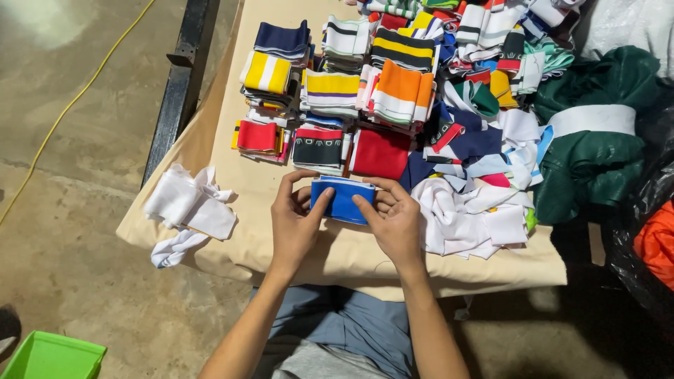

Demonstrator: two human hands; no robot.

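Hands meet at the near middle of the counter (232,175), which is draped in tan cloth. Left hand (295,217) and right hand (394,219) together hold a small folded blue fabric band with a white edge (343,198), each pinching one end with the thumb on top and the fingers curled behind; the band lies just above the cloth, directly in front of the person. Just beyond it, at the far side, sit a folded red piece (380,154) and a black and white folded piece (317,146), with a smaller red folded piece (257,136) to the left. Farther back rise stacks of folded striped bands: a yellow and white one (267,72), a navy one (282,40), an orange and white one (400,91) and a black and yellow one (402,49). To the right of the hands lies a loose heap of white fabric pieces (470,214), and beyond that a dark green bundle tied with a white strip (597,140). At the counter's near left edge hang some loose white scraps (189,203). On the floor, a green plastic bin (49,356) shows at the near left corner and a yellow cable (70,105) runs across the concrete.
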